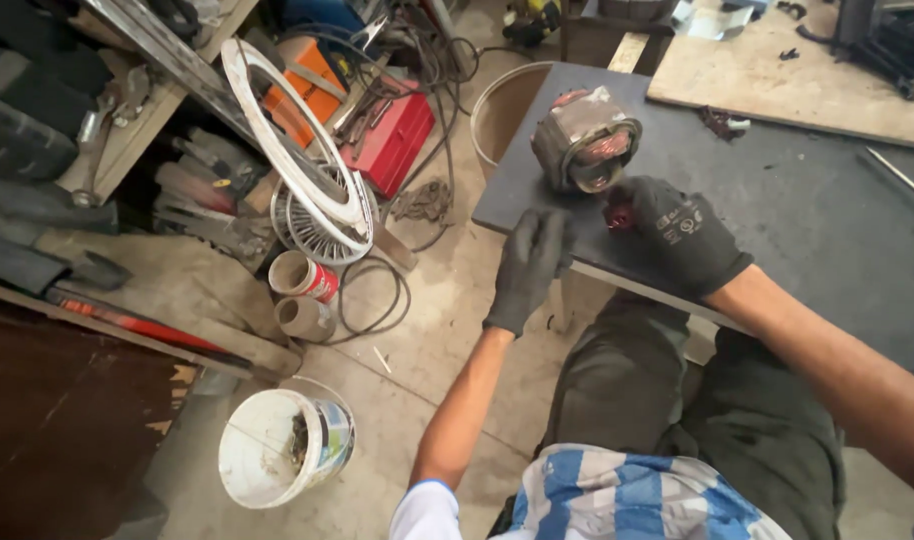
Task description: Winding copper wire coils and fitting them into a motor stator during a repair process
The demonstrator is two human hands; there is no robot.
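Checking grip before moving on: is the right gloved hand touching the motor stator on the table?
Touching. The head view shows the right hand with its fingertips against the lower edge of the motor stator, no gap visible.

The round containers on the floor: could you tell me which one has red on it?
The small can just below the fan grille has a red band. The tan cup beside it is plain, and the large white bucket is nearer the camera.

Location: a repair workshop. Indicators are a red toolbox (pixel 395 140) on the concrete floor (pixel 447 330), loose cables (pixel 432 60), fan guards (pixel 312 190), scrap metal on shelving (pixel 127 140), and a dark steel tabletop (pixel 807 220).
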